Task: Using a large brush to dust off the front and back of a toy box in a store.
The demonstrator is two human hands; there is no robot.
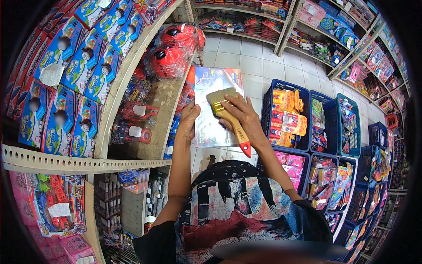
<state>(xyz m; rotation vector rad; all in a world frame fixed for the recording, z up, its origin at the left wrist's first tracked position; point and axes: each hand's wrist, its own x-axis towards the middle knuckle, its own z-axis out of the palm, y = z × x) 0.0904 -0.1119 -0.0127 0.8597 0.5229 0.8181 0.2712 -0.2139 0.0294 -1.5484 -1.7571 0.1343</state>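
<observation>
My left hand (189, 121) grips the left edge of a flat, shiny plastic-wrapped toy box (210, 88) held up in front of me. My right hand (243, 116) holds a paintbrush (228, 115) with a wooden handle, red tip and pale bristles. The bristles rest flat on the face of the box, near its middle. Both forearms rise from the lower edge, over my patterned shirt.
A metal shelf rack (132, 66) stands to my left with blue boxed toys (83, 57) and red wrapped toys (171, 57). Blue plastic crates (268, 110) full of packaged toys line the right. White tiled floor (259, 61) runs ahead between more shelves.
</observation>
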